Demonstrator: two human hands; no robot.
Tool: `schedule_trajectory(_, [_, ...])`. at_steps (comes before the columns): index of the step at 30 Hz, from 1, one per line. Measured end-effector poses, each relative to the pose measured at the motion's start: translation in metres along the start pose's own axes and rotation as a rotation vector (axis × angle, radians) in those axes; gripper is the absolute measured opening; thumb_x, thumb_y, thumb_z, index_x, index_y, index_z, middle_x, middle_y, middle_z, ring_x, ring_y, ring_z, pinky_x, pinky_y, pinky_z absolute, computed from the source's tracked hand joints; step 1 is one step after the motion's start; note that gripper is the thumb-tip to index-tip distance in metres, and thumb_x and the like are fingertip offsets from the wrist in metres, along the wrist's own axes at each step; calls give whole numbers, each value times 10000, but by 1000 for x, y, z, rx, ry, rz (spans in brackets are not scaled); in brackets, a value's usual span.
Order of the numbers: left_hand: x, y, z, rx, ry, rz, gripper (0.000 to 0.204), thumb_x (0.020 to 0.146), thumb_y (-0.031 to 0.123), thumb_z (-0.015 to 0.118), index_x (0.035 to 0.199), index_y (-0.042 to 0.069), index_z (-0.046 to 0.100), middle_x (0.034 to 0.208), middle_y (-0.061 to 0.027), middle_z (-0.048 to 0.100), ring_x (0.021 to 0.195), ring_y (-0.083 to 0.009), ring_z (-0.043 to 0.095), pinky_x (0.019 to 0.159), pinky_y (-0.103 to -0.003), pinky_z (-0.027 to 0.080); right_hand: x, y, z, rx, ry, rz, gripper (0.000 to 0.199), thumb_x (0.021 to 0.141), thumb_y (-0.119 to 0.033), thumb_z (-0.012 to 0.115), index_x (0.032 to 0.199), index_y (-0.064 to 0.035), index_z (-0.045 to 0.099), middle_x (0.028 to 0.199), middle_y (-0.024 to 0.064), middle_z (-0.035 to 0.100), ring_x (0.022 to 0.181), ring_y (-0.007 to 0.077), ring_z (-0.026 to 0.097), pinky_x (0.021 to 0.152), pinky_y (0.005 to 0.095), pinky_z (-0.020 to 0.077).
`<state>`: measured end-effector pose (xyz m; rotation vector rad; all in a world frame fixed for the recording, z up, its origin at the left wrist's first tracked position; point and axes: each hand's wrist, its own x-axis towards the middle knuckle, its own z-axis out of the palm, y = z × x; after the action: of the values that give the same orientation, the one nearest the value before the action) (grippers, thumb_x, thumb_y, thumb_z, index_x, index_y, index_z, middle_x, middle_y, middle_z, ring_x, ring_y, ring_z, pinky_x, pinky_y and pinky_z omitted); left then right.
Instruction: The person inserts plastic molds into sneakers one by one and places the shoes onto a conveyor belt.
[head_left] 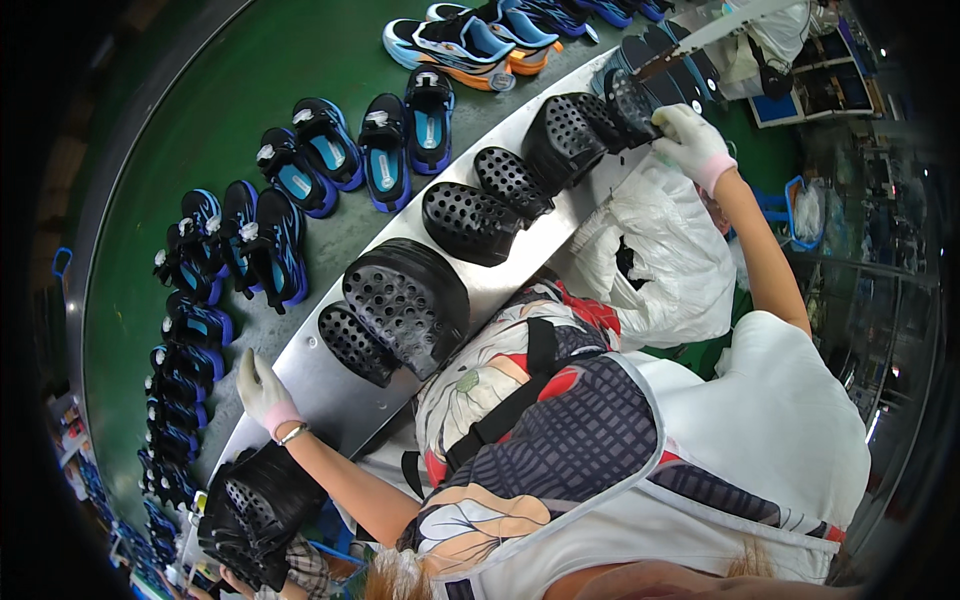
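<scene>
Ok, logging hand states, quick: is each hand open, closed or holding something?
Left hand: open, holding nothing, by the metal bench.
Right hand: fingers curled at the edge of a black perforated shell; firm grip cannot be told.

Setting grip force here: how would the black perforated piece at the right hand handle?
The perforated piece is probably light for its size, given its many holes. It looks fairly stiff, keeping a curved form. Its rounded outline might let it rock if nudged.

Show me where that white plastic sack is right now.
In the head view, the white plastic sack sits right of centre, along the near side of the metal bench and just below the gloved right hand in the picture.
</scene>
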<state>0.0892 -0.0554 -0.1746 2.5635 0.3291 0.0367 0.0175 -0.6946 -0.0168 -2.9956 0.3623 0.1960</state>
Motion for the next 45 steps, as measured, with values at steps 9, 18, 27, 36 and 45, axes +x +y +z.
schedule_trajectory(9, [15, 110, -44, -1188, -419, -11, 616, 929, 413, 560, 1356, -13, 435, 1278, -158, 544, 1022, -208, 604, 903, -335, 477, 60, -312, 7, 455, -130, -922, 313, 726, -29, 677, 1023, -36, 580, 1022, 78, 587, 892, 236, 613, 791, 326, 510])
schedule_trajectory(18, [21, -1, -52, -1795, -217, -239, 619, 905, 521, 549, 1217, -12, 519, 1116, -134, 616, 1011, -229, 612, 896, -357, 506, 45, -524, 81, 465, -480, -1061, 370, 818, -226, 657, 1105, -5, 580, 945, 156, 624, 837, 271, 633, 761, 341, 506])
schedule_trajectory(27, [60, -62, -39, -1627, 303, -475, 321, 878, 387, 664, 931, 75, 607, 792, 24, 596, 671, -72, 548, 600, -225, 446, 42, -622, 125, 195, -489, -961, 532, 802, -495, 545, 879, 29, 598, 849, 223, 636, 808, 364, 628, 736, 417, 501])
schedule_trajectory(36, [86, -107, -44, -985, 283, -647, 465, 917, 451, 536, 970, 5, 655, 857, -126, 646, 777, -237, 614, 717, -334, 479, 67, -680, 160, 212, -679, -803, 456, 767, -465, 514, 790, -33, 660, 756, 196, 640, 740, 337, 627, 691, 379, 495])
schedule_trajectory(45, [98, -152, -3, -215, 462, -198, 273, 766, 128, 689, 1030, 77, 645, 1198, -147, 545, 1020, -352, 550, 875, -414, 465, 125, -739, 187, 47, -858, -757, 496, 764, -491, 598, 826, -5, 676, 629, 57, 539, 508, 177, 504, 456, 319, 421])
